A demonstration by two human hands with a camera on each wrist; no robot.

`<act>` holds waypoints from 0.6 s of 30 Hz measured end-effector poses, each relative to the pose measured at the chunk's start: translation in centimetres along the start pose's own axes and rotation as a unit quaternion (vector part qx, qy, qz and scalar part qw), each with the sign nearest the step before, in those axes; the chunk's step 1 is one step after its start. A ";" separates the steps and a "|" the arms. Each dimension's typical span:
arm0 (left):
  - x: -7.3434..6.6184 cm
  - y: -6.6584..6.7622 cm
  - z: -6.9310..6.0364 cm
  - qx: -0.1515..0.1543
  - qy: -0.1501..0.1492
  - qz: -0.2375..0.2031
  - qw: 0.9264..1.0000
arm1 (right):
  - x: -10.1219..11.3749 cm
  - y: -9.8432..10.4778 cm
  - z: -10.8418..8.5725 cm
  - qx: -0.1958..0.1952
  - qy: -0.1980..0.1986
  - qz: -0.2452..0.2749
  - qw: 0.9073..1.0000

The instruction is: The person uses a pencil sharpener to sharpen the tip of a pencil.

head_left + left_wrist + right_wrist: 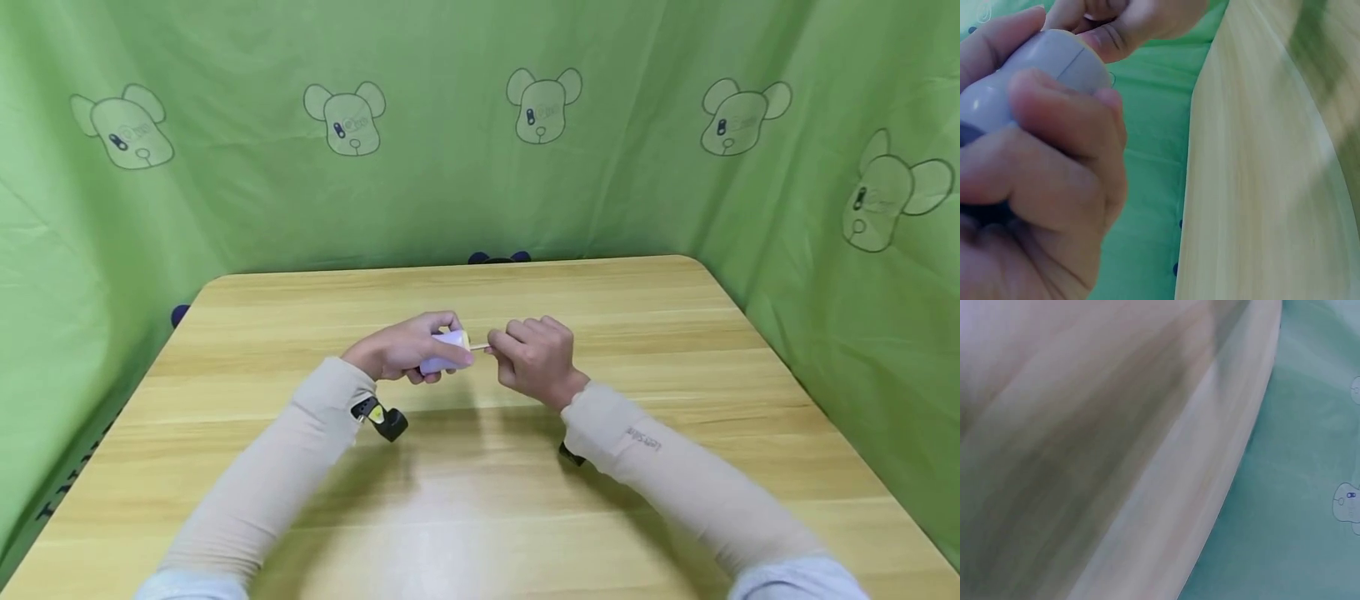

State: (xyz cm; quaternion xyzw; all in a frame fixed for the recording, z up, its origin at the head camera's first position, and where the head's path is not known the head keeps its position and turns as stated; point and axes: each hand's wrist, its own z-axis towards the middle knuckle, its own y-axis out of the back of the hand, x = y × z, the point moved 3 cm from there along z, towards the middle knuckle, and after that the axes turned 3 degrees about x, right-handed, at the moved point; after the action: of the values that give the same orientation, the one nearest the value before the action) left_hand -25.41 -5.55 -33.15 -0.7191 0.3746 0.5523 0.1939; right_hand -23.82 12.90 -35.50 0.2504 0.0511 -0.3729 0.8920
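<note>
In the head view my left hand grips a small pale lavender cylinder, its far end pointing right. A thin light-coloured stick runs from that end to my right hand, which pinches it with curled fingers. Both hands are raised over the middle of the table. Close up in the left wrist view, the lavender body is smooth and rounded, with a dark part lower down among the fingers. The right hand meets its top end there, hiding most of the stick. No hand shows in the right wrist view.
A light wood table with rounded far corners lies beneath both arms. Green curtains printed with cartoon animal heads hang around its back and sides. A black wrist camera sticks out from the left sleeve.
</note>
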 end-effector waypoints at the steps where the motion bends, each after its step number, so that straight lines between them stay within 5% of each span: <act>1: 0.0 0.0 0.1 -0.001 -0.001 0.003 1.000 | 0.0 0.1 0.1 0.016 -0.006 0.005 1.000; 18: 0.6 0.1 0.2 -0.075 -0.038 0.102 0.991 | 0.0 0.6 1.0 0.162 -0.029 0.026 0.986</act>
State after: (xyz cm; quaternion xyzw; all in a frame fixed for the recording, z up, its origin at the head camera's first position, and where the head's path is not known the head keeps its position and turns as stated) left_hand -25.49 -5.66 -33.75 -0.6685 0.3955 0.6225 0.0959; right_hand -23.54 12.74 -34.39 0.3825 -0.0423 -0.3602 0.8498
